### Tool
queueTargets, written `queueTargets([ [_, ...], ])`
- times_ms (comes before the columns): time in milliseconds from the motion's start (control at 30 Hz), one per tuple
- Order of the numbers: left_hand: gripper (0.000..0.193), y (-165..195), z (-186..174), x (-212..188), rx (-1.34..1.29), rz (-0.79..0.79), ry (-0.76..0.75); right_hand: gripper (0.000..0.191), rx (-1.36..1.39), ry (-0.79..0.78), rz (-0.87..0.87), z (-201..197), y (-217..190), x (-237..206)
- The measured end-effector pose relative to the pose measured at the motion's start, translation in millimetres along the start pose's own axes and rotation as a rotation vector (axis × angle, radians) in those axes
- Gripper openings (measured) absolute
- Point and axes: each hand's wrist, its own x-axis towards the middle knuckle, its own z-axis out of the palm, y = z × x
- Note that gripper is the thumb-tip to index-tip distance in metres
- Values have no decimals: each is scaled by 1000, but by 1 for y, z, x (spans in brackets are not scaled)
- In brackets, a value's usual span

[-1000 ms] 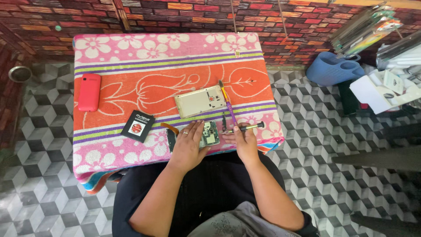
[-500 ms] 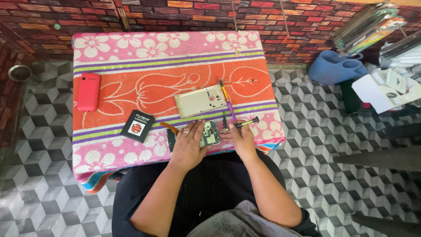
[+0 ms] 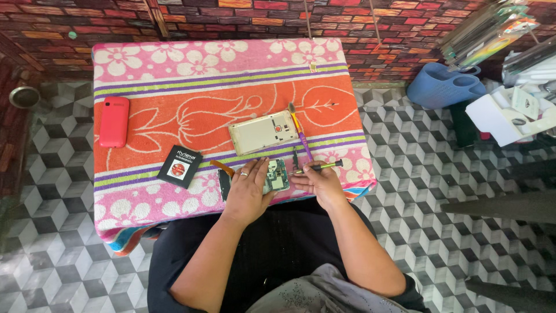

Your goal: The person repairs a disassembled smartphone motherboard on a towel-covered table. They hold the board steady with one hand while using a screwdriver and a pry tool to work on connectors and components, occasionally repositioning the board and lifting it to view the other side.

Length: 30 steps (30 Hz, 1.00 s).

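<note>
An opened phone with a green circuit board [image 3: 277,175] lies at the near edge of the cloth-covered table [image 3: 174,69]. My left hand [image 3: 248,190] presses on it, fingers spread over its left side, a ring on one finger. My right hand [image 3: 317,179] grips a thin screwdriver [image 3: 324,167], held nearly level with its tip towards the board. A cream phone back cover [image 3: 262,131] lies just beyond, with a purple and yellow toothbrush [image 3: 300,138] at its right side.
A black phone battery [image 3: 179,166] lies left of my hands, and a red phone [image 3: 113,121] rests near the table's left edge. A blue holder [image 3: 441,88] and white boxes [image 3: 509,116] stand on the floor at right. A brick wall [image 3: 243,17] runs behind.
My right hand has drawn closer to the circuit board with the screwdriver. My left hand stays pressed on the opened phone.
</note>
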Motion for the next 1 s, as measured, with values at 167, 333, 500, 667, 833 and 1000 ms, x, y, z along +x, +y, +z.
queueTargets([
  [167, 88, 0, -1, 1, -15, 3, 10, 17, -221, -42, -282, 11, 8, -10],
  [333, 87, 0, 0, 1, -13, 12, 21, 18, -207, -1, -307, 21, 9, -13],
  [500, 87, -1, 0, 1, -16, 12, 19, 18, -120, 34, -175, 20, -1, -11],
  [667, 88, -1, 1, 0, -22, 1, 14, 19, -460, 24, -507, 29, 11, -19],
  [833, 87, -1, 2, 1, -14, 3, 8, 21, -292, 67, -446, 32, 7, -10],
  [1000, 83, 0, 2, 0, -6, 7, 13, 21, -357, 53, -484, 37, 8, -8],
])
